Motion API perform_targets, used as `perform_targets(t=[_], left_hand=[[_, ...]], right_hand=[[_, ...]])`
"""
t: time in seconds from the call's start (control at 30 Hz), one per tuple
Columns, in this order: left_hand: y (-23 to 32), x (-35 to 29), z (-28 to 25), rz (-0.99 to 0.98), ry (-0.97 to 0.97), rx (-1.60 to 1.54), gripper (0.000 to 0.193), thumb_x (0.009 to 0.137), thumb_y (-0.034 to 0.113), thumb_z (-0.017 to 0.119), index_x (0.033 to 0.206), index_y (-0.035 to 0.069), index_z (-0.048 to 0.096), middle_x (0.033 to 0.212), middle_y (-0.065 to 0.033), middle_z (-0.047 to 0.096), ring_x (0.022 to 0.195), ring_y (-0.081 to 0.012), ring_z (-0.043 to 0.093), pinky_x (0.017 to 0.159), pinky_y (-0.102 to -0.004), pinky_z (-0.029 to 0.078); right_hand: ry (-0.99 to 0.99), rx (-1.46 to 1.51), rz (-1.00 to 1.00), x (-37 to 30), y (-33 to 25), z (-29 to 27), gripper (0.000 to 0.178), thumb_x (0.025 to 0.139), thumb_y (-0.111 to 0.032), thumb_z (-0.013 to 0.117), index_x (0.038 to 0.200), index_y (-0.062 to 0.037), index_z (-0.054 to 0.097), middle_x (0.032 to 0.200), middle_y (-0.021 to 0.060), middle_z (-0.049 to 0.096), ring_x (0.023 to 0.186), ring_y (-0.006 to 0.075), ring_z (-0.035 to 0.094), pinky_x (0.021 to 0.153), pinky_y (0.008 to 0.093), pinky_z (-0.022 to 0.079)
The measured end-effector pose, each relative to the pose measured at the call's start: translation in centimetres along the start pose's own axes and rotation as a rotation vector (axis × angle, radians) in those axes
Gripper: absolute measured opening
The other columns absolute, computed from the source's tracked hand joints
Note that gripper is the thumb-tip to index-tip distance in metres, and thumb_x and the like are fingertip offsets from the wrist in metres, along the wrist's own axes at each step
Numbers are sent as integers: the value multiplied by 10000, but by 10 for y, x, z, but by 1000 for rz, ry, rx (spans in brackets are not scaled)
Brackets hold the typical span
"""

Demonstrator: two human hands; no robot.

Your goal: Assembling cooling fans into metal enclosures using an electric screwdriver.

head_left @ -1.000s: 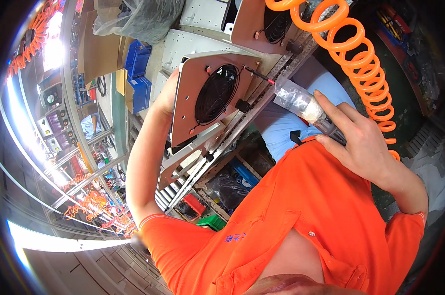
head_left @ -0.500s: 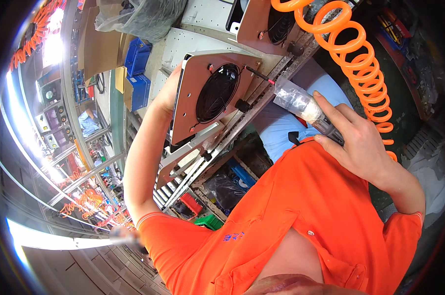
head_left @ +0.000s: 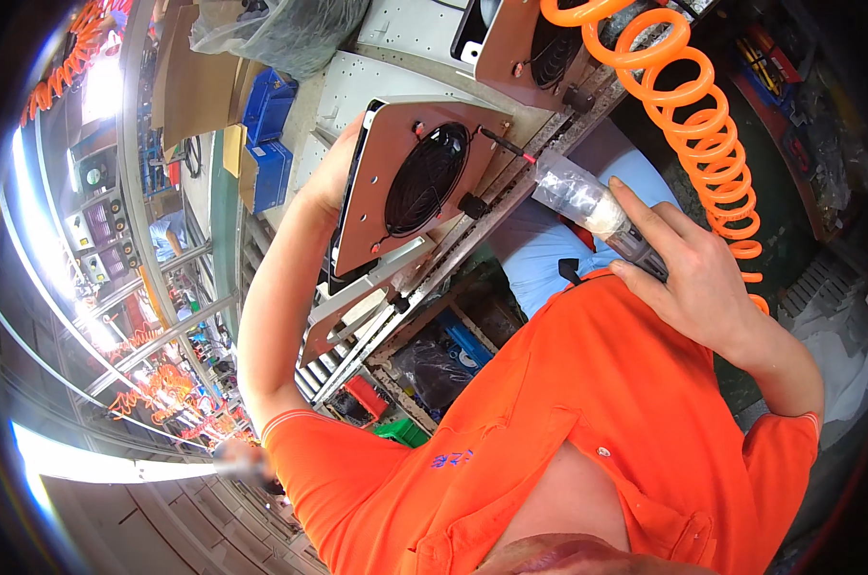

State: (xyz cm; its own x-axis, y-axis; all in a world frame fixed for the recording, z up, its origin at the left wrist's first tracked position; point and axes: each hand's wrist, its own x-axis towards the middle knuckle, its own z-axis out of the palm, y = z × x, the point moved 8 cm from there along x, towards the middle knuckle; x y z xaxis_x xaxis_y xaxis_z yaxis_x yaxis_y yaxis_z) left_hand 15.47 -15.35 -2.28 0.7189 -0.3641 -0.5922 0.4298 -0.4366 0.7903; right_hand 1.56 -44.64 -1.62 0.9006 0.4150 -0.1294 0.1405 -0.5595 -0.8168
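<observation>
A powered screwdriver, its body wrapped in clear plastic, is in my right hand, with the fingers closed around it. Its dark bit with a red collar reaches the right upper edge of a brown metal panel. The bit's tip meets a corner fastener there. A round black fan with a wire guard is set in the panel, which stands tilted on the workbench. My left hand is at the panel's back left side; its fingers are hidden behind it.
A coiled orange air hose hangs at the right. Beyond the panel stands another brown panel with a fan. Blue bins, cardboard and a grey plastic bag lie at the far left. Below the bench edge are red and green bins.
The view has shifted slightly. Both hands, the screwdriver and the panel keep almost the same places, with the bit still at the panel's corner.
</observation>
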Motion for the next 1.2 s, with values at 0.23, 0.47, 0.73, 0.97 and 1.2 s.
perform_targets(t=[0.23, 0.47, 0.73, 0.97, 1.2], left_hand=[[11, -7, -2, 10, 52, 244, 432, 968, 250, 657, 1312, -10, 629, 1134, -121, 728, 953, -153, 707, 829, -314, 593], [48, -46, -25, -76, 102, -150, 676, 1041, 525, 483, 1403, -39, 566, 1283, -129, 688, 1136, -212, 661, 1013, -347, 494], [107, -74, 28, -12, 353, 925, 574, 846, 357, 774, 1228, -57, 662, 1056, -161, 745, 918, -178, 707, 853, -327, 551], [111, -69, 33, 138, 535, 1091, 485, 825, 389, 775, 1023, -50, 709, 931, -216, 746, 872, -338, 741, 795, -399, 556], [110, -70, 30, 198, 592, 1014, 525, 780, 446, 751, 887, -67, 707, 828, -278, 704, 829, -420, 710, 772, -468, 558]], right_hand=[[-11, -37, -16, -3, -2, -1, 827, 835, -233, 790, 1563, -108, 418, 936, 130, 579, 761, 335, 626, 670, 435, 524], [-7, 203, -8, -32, -11, -13, 895, 726, -170, 846, 1518, -19, 458, 1111, 216, 660, 955, 361, 678, 866, 407, 531], [75, 358, -124, -30, -40, -17, 856, 756, -138, 838, 1505, 36, 462, 1240, 217, 673, 1064, 295, 701, 942, 357, 524], [103, 410, -169, -27, -41, -10, 852, 780, -133, 836, 1518, 36, 446, 1223, 210, 678, 1038, 265, 704, 923, 342, 527], [93, 454, -176, -22, -41, -11, 838, 798, -126, 831, 1518, 46, 438, 1245, 203, 676, 1060, 213, 692, 931, 314, 521]])
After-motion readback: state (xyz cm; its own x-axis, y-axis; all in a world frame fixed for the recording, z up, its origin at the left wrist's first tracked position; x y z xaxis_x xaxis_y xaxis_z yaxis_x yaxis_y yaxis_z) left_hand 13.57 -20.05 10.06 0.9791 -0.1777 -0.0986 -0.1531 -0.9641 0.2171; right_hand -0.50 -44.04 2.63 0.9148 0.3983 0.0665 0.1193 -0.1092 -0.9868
